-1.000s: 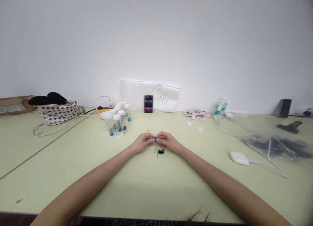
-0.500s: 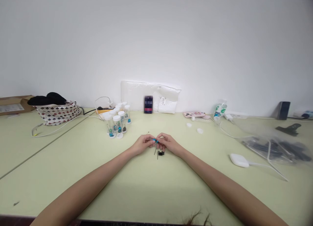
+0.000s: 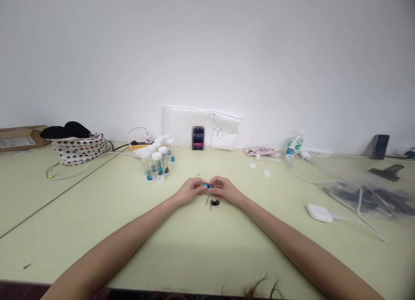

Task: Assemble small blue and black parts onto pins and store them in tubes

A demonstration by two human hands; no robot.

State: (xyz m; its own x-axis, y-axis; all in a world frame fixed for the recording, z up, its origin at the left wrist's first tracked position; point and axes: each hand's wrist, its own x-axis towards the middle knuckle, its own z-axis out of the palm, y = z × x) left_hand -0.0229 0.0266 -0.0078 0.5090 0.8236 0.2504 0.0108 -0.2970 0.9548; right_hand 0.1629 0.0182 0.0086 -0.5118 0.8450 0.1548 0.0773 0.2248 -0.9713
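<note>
Small blue bead-like part with thin metal wire legs [image 3: 208, 186] sits pinched between the fingertips of both hands, just above the pale green table [image 3: 194, 244], about halfway between its front edge and its back edge. The left hand [image 3: 191, 190] and the right hand [image 3: 224, 190] meet there, fingers curled in and closed on the blue part, and both forearms stretch out from the front edge. Two thin wire legs hang down toward the table, and a tiny black piece [image 3: 214, 202] lies on the table just beside the right hand. Toward the back edge, left of the hands, a bunch of clear little jars with white caps [image 3: 157, 162] stands close together, with blue bits inside. A clear plastic bag of white stuff [image 3: 202, 127] leans on the wall at the back edge. Near the right edge lie a flat white gadget with a cord [image 3: 319, 212] and a see-through bag of dark parts [image 3: 366, 192].
</note>
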